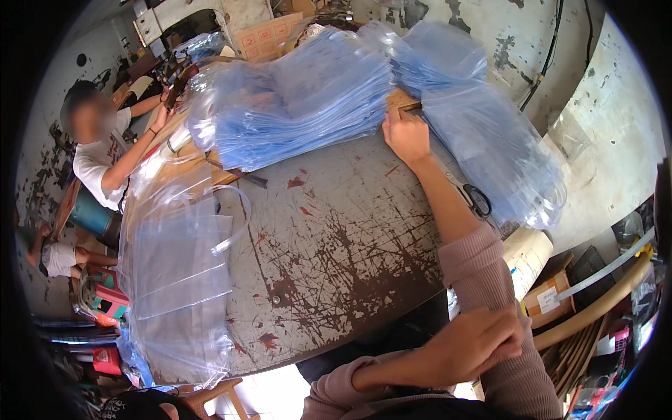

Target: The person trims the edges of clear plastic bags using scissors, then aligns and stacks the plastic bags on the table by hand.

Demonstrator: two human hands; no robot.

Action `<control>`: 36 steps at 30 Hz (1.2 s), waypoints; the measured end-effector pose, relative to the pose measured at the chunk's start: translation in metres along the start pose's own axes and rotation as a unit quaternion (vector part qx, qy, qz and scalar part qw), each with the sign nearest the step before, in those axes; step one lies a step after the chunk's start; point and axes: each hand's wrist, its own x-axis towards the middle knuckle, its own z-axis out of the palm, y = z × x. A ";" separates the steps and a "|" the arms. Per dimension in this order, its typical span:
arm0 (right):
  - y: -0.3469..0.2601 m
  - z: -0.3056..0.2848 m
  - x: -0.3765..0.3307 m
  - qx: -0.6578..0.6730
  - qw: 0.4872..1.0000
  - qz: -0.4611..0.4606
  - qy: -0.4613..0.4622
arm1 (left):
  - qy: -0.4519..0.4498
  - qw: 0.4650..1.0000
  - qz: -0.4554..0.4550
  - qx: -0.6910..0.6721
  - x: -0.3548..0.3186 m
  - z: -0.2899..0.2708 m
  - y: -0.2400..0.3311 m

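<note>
My right hand (408, 136) is closed in a fist at the far side of the table, between two stacks of clear bluish plastic sheets. The larger stack (301, 98) is to its left; the other (483, 133) runs down its right side. A small brown piece (404, 99) shows just beyond the fist; whatever the fingers hold is hidden. My left hand (469, 346), slightly blurred, crosses in front of me with curled fingers, by my right sleeve (479, 280). Its palm is turned out of sight. Scissors (477, 200) with black handles lie beside my right forearm.
Clear plastic bags (178, 252) with a looped tube handle lie on the table's left. The scratched grey table (315, 259) has a curved near edge. A person (98, 147) sits at the far left. A cardboard box (549, 297) and rolls stand at right.
</note>
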 end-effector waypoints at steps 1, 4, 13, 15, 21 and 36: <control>-0.003 0.001 0.001 0.004 1.000 0.019 -0.004 | -0.038 0.995 0.034 -0.087 -0.003 -0.002 0.005; -0.003 0.005 0.008 0.001 0.996 0.089 -0.011 | -0.155 0.951 -0.031 -0.266 -0.026 0.004 0.016; 0.012 0.016 0.007 -0.033 0.995 0.094 -0.003 | 0.027 0.980 -0.177 -0.086 -0.015 -0.022 0.016; 0.003 0.024 0.002 -0.018 0.997 0.081 0.008 | 0.129 0.969 -0.145 0.150 0.004 -0.030 -0.001; -0.005 0.023 0.005 -0.059 0.994 0.093 -0.026 | 0.092 0.942 0.002 0.323 0.022 -0.014 -0.033; 0.003 0.016 0.002 -0.053 0.995 0.084 -0.012 | 0.103 0.964 0.052 0.240 0.007 -0.019 -0.043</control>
